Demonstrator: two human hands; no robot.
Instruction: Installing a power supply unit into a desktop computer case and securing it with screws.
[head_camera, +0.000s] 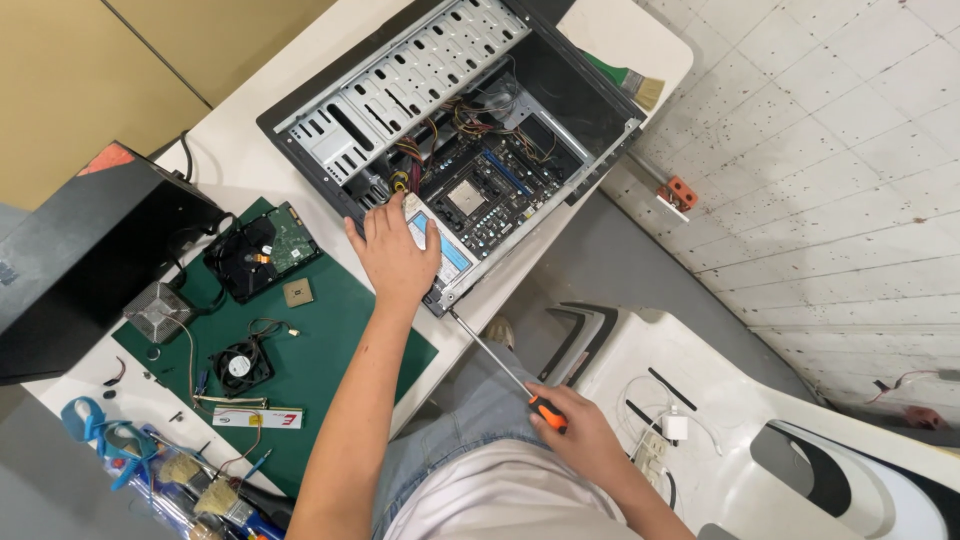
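White tiled floor is seen beyond a pale table (250, 160), on which an open case (455, 130) lies on its side near the far edge, so its board (490, 190) faces up. The left hand (395, 255) is laid flat, fingers spread, on the case's near edge, seemingly to steady it. A screwdriver (500, 365) is gripped in the closed right hand (580, 430), its tip set against the case's near corner. Removed parts, a drive (262, 250) and fan (240, 365), are kept on a green mat (350, 330) at the table's near edge.
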